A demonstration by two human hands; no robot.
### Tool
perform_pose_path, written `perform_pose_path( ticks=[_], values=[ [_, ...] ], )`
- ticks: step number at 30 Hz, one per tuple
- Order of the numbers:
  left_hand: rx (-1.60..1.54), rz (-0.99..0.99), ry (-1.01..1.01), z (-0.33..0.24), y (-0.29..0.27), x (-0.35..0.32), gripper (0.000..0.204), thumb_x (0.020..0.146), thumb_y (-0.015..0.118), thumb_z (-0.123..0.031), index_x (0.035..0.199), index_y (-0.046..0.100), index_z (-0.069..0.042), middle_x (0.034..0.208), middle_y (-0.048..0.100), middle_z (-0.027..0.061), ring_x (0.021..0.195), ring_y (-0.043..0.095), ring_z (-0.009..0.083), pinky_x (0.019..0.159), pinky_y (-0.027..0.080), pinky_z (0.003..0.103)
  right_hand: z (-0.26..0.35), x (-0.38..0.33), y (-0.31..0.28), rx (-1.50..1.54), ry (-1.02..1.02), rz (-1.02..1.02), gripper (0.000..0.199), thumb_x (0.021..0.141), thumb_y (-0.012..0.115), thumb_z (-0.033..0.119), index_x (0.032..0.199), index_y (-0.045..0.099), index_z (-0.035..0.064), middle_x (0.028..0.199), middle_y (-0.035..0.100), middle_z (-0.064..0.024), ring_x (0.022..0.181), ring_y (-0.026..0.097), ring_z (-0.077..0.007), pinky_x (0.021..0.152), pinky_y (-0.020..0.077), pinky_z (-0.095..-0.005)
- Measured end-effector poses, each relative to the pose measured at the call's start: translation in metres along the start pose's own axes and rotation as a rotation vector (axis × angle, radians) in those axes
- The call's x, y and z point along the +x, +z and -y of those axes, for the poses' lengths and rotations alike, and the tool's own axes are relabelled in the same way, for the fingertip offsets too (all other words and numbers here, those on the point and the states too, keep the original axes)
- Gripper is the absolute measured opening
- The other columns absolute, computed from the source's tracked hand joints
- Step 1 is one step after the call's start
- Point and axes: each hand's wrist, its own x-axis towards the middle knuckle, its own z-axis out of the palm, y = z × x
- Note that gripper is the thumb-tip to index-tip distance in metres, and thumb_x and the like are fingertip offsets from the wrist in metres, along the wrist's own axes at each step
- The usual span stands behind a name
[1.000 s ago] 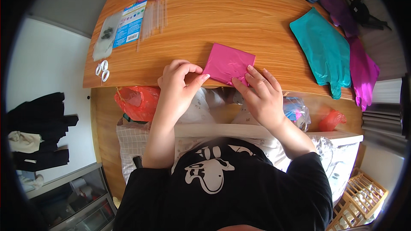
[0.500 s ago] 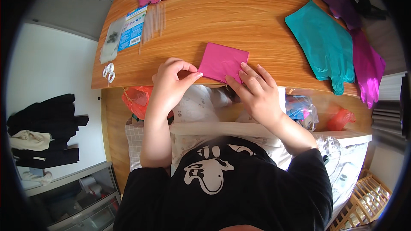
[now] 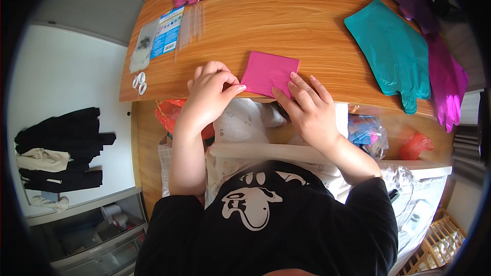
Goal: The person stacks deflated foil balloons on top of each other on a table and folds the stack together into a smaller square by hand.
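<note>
A home craft corner is shown: a wooden tabletop spread with coloured foil sheets, clothes piled on the floor nearby.

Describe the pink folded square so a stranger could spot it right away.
On the wooden table, look at the near edge, between the left hand and right hand. The pink folded square lies flat there, the only small square piece; the other coloured sheets lie at the far and right edges.

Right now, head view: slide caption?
Both hands, left hand and right hand, press a folded magenta sheet on a wooden table.
</note>
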Motion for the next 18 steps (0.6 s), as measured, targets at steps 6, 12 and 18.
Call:
perform_pose_path(
  ticks=[6,12,18],
  values=[
    [0.108,0.196,-0.067,-0.008,-0.021,0.009,0.03,0.087,0.078,-0.03,0.109,0.074,-0.009,0.124,0.06,0.0059,0.12,0.054,0.0275,0.105,0.042,0.043,-0.001,0.0,0.0,0.002,-0.002,0.009,0.041,0.082,0.064,0.014,0.122,0.073,0.0173,0.114,0.066,-0.0073,0.126,0.062,-0.026,0.108,0.0463,-0.048],
    [-0.201,-0.082,0.433,-0.005,0.022,-0.015,0.065,0.088,0.076,-0.038,0.144,0.055,-0.013,0.15,0.049,0.0129,0.14,0.045,0.0321,0.117,0.036,0.051,-0.001,0.002,-0.004,-0.007,-0.001,0.044,0.042,0.081,0.065,0.014,0.122,0.073,0.0174,0.115,0.066,-0.0075,0.127,0.062,-0.0258,0.108,0.0466,-0.048],
    [0.122,-0.105,0.536,-0.004,0.057,-0.034,0.082,0.087,0.076,-0.041,0.156,0.043,-0.011,0.163,0.037,0.0153,0.15,0.036,0.0334,0.119,0.033,0.053,0.0,0.004,-0.006,-0.024,0.006,0.048,0.044,0.078,0.068,0.013,0.121,0.074,0.0182,0.117,0.067,-0.0067,0.127,0.062,-0.0248,0.107,0.0481,-0.0473]
  ],
)
